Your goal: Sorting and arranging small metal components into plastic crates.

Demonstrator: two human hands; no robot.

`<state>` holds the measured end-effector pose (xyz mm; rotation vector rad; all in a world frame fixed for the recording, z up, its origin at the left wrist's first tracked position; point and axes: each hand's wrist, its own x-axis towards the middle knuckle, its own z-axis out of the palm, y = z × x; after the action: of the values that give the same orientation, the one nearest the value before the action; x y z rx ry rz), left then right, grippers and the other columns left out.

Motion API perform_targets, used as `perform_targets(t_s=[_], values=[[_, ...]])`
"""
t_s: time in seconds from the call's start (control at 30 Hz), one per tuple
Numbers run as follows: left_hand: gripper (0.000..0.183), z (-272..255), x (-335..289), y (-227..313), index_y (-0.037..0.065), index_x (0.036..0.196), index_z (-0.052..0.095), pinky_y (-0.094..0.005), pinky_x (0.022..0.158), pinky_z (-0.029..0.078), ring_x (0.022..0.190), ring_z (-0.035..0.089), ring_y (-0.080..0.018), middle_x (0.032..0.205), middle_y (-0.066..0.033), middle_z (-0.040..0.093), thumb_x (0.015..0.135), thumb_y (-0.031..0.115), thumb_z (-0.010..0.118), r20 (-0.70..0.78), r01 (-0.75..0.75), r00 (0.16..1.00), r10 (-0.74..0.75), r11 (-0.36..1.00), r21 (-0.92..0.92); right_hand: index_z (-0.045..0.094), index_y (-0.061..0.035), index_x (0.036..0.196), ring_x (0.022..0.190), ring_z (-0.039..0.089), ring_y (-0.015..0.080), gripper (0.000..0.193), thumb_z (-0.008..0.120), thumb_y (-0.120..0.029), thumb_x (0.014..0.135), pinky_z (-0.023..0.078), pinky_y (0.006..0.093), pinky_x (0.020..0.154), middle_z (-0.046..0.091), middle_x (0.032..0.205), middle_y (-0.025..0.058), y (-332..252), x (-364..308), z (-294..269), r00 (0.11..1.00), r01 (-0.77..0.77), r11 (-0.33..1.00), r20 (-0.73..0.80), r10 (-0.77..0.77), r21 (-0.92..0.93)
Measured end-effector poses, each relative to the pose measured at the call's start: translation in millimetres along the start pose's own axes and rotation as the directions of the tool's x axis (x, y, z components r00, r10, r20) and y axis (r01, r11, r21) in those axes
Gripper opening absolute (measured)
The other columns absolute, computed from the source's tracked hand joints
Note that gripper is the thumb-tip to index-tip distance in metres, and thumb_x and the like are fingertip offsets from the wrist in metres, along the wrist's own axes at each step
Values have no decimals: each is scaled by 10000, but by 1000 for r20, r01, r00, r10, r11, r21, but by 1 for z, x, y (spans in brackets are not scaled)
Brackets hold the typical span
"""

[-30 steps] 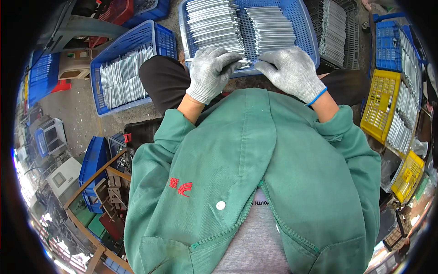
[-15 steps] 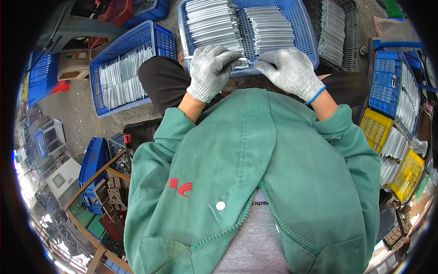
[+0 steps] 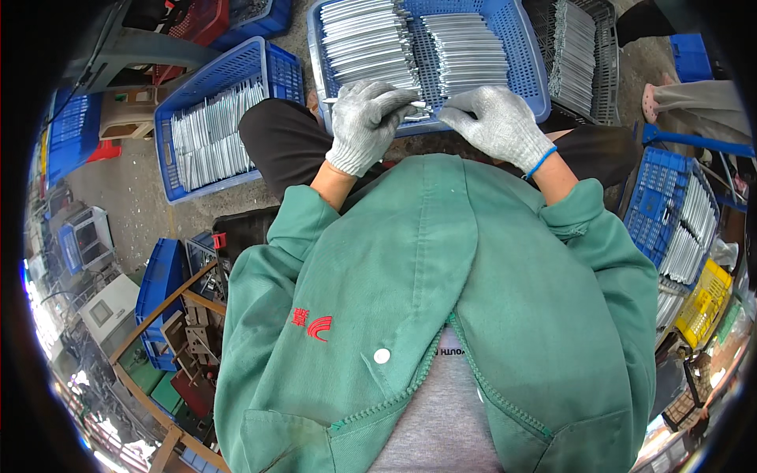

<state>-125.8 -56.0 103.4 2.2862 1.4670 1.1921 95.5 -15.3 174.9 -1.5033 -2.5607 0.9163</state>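
My left hand [image 3: 363, 126], in a grey knitted glove, is closed around a thin silvery metal rod [image 3: 419, 104]; its ends show on both sides of the fist. Just right of the rod's end is my right hand [image 3: 498, 126], gloved too, with a blue band at the wrist. Its thumb and fingers are bent together, and whatever they may hold is hidden. Both hands are above the near edge of a blue plastic crate [image 3: 538, 75]. Inside it lie two stacks of similar metal rods, a left stack [image 3: 367, 43] and a right stack [image 3: 465, 55].
Another blue crate [image 3: 163, 150] of rods stands left of my knee. A dark crate [image 3: 607, 71] with rods is at the far right. Along the right side are a blue crate [image 3: 654, 197] and a yellow crate [image 3: 706, 303]. A person's leg [image 3: 702, 98] shows at upper right.
At right, the blue crate has come nearer and covers where a yellow crate showed. A person's leg and pink shoe now show plainly at upper right. My hands have barely moved.
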Motion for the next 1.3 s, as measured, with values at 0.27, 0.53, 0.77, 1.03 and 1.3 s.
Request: perform_targets(t_s=[0.27, 0.53, 0.77, 1.03, 1.3], values=[[200, 17, -3, -19, 137, 980, 797, -351, 792, 515, 803, 662, -228, 911, -9, 733, 780, 136, 806, 25, 108, 994, -109, 994, 30, 801, -132, 900, 643, 678, 335, 320, 636, -406, 915, 544, 416, 638, 747, 771, 98, 13, 3, 20, 978, -123, 984, -150, 142, 127], [229, 60, -24, -73, 180, 1056, 786, -365, 888, 524, 931, 693, -257, 1063, 0, 735, 828, 172, 767, 165, 302, 925, -344, 925, 232, 804, -147, 977, 718, 696, 363, 286, 667, -386, 900, 532, 427, 653, 770, 844, 87, 42, -19, 51, 972, -191, 979, -154, 177, -78], [382, 89, -7, -70, 240, 1241, 707, -410, 996, 467, 1123, 633, -245, 1332, 14, 640, 860, 248, 727, 254, 180, 920, -298, 898, 400, 799, -140, 920, 698, 694, 349, 262, 679, -371, 892, 529, 422, 647, 755, 791, 90, 67, -31, 77, 924, -228, 974, -313, 221, 15], [524, 199, 3, -134, 177, 1452, 565, -406, 859, 564, 993, 698, -346, 1259, -120, 688, 964, 357, 630, 670, 163, 742, -35, 978, -130, 744, -171, 807, 573, 657, 285, 238, 678, -378, 905, 532, 377, 652, 717, 684, 60, 74, 1, 105, 795, -150, 986, -584, 164, 73], [513, 323, 10, -140, 155, 1407, 530, -408, 863, 528, 936, 690, -315, 1098, -188, 712, 965, 414, 563, 757, 26, 626, -188, 975, 221, 714, -172, 811, 657, 664, 250, 267, 633, -397, 930, 490, 359, 789, 716, 744, 43, 104, 43, 134, 745, -144, 984, -643, 178, 106]])
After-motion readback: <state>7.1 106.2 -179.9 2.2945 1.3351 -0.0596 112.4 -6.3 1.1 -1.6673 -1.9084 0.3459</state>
